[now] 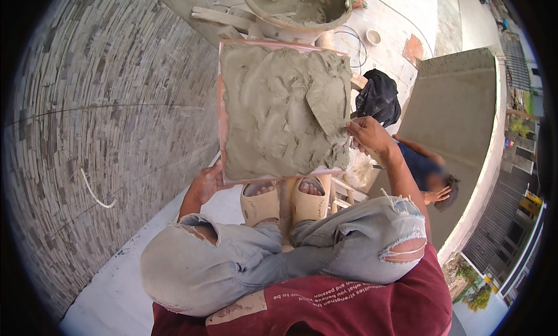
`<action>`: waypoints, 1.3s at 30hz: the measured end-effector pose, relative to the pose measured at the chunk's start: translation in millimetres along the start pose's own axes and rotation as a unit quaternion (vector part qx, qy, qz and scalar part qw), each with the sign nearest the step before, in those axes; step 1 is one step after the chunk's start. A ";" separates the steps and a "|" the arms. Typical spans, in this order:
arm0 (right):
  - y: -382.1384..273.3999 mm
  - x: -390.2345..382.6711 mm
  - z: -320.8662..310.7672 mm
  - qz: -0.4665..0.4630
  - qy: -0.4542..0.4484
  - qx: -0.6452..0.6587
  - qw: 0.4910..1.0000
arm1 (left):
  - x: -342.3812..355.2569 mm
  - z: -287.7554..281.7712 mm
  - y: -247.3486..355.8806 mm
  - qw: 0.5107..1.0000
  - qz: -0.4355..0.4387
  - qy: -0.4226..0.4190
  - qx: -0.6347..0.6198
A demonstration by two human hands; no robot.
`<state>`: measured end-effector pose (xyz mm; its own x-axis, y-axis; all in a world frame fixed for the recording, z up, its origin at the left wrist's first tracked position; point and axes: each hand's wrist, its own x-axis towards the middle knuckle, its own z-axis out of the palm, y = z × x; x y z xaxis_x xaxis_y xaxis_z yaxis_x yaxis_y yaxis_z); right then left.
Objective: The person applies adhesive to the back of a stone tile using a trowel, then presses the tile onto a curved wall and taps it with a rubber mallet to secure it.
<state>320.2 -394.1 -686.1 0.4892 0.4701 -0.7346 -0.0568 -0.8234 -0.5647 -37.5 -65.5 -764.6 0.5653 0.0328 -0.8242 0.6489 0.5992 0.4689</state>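
A square tile [220,106], its reddish edge showing, lies in front of me under a thick, uneven coat of wet grey mortar [261,112]. My left hand [206,183] grips the tile at its near left corner; some fingertips are hidden by the edge. At the right side my right hand [372,137] is closed round a trowel, whose handle is mostly hidden. The pointed trowel blade [326,100], smeared with mortar, rests on the coat near the right edge.
A tub of mortar [299,28] stands just beyond the tile. Stone-patterned wall covers the left. My sandalled feet [261,203] are below the tile's near edge. At right are a dark cloth bundle [379,97], another person [427,170] and a plastered low wall [450,127].
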 end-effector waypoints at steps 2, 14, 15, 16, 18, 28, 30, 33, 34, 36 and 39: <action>-12.6 -1.8 -2.7 -0.001 0.003 0.015 1.000 | -1.4 -1.5 3.0 1.000 -0.004 -0.004 0.007; -54.7 15.6 -14.1 -0.084 0.048 -0.305 0.948 | -2.5 2.4 7.7 1.000 -0.005 0.003 0.013; -51.1 12.9 -16.1 -0.137 0.118 -0.398 0.899 | -2.1 1.8 5.3 1.000 -0.010 0.004 0.014; -55.2 8.2 -20.6 -0.078 0.136 -0.382 0.911 | 0.8 0.9 5.1 1.000 -0.014 0.002 0.012; -41.0 13.6 -28.4 -0.078 0.169 -0.365 0.912 | 3.5 0.8 4.7 1.000 -0.022 0.003 0.008; 114.2 29.7 -22.9 -0.042 0.059 0.238 0.969 | 6.3 -5.4 -1.0 1.000 -0.010 0.006 0.010; 132.8 38.9 -19.3 -0.007 0.052 0.302 0.952 | 7.4 -10.1 -2.0 1.000 -0.009 0.002 0.010; 147.2 55.8 -20.8 -0.004 0.007 0.380 0.925 | 6.8 -7.8 3.2 0.999 -0.023 0.011 0.032; 146.4 61.1 -21.9 0.001 -0.007 0.392 0.920 | 5.0 -4.4 5.7 0.999 -0.024 0.015 0.039; 146.7 66.3 -20.1 0.015 -0.020 0.397 0.917 | 0.2 2.7 9.3 0.998 -0.024 0.023 0.053; 147.5 69.5 -14.3 0.044 -0.030 0.375 0.925 | 1.0 -16.3 -1.6 0.999 -0.022 0.010 0.034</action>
<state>358.3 -487.4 -815.0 0.4056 0.4473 -0.7971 -0.6939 -0.4169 -0.5871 -46.2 -53.4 -771.3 0.5257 0.0242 -0.8503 0.7065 0.5443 0.4523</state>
